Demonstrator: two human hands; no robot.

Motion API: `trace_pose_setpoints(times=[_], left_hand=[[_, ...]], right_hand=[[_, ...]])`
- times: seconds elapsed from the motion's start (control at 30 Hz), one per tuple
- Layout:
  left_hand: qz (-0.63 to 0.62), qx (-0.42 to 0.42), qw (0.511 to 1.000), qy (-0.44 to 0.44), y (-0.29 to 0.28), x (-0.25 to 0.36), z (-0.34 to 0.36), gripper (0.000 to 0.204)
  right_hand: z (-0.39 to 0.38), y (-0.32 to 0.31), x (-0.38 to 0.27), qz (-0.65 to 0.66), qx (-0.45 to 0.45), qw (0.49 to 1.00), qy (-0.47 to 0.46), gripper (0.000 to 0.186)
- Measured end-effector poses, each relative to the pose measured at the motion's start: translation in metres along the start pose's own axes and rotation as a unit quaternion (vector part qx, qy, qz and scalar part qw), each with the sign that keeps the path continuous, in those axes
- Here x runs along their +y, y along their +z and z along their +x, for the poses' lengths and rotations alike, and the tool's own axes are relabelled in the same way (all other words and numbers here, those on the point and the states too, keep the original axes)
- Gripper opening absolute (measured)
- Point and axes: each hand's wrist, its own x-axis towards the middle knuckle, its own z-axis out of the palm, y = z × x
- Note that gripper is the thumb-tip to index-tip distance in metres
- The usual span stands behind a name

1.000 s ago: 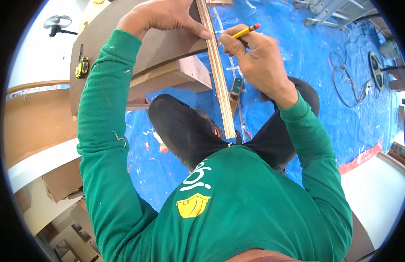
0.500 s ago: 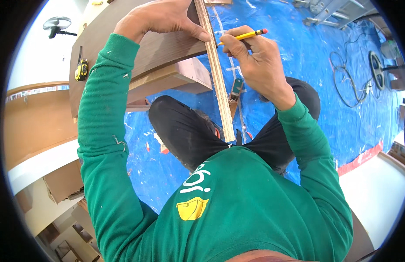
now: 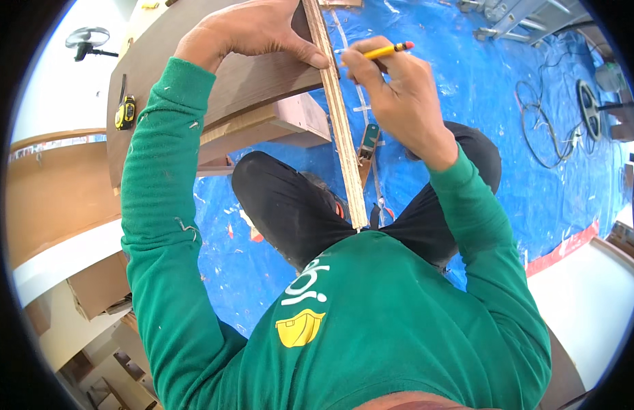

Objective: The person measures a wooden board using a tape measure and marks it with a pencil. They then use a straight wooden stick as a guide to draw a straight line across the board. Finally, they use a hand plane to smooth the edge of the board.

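My left hand (image 3: 265, 34) grips a long plywood strip (image 3: 345, 150) at the end of a dark wood-grain board (image 3: 228, 82), its thumb pressed on the strip. The strip runs down toward my waist between my bent knees. Just right of the strip, my right hand (image 3: 399, 102) is closed round a yellow pencil (image 3: 381, 51) with a red eraser, held beside the strip's edge; the tip is hidden by my fingers. A pale wooden box (image 3: 300, 123) sits beneath the board. A tool with a green top (image 3: 369, 140) lies on the floor below my right hand.
A tape measure (image 3: 125, 109) rests on the board's left part. Blue sheeting (image 3: 494, 102) covers the floor. An aluminium ladder (image 3: 528, 20) is at upper right, with cables (image 3: 542, 137) and a wheel-shaped object (image 3: 588, 109) below. A fan (image 3: 87, 41), wooden panels (image 3: 61, 198) and boards line the left.
The plywood strip has slid slightly down toward my body, and my left hand has moved slightly down with it. My right hand still holds the pencil beside it, nearly in place.
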Motion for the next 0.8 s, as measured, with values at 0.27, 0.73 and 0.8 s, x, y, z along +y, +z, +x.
trace_pose_setpoints(times=[0.27, 0.73, 0.8], left_hand=[[-0.026, 0.011, 0.999, 0.014, -0.006, 0.006, 0.002, 0.152], [-0.016, 0.036, 0.999, -0.012, 0.01, 0.0, -0.002, 0.157], [-0.021, 0.035, 0.999, -0.016, 0.01, 0.002, -0.001, 0.158]], right_hand=[[0.026, -0.01, -0.003, 0.052, 0.083, 0.995, 0.025, 0.024], [0.277, 0.052, 0.146, -0.088, 0.081, 0.989, -0.082, 0.037], [0.306, 0.061, 0.157, -0.137, 0.116, 0.977, -0.113, 0.035]])
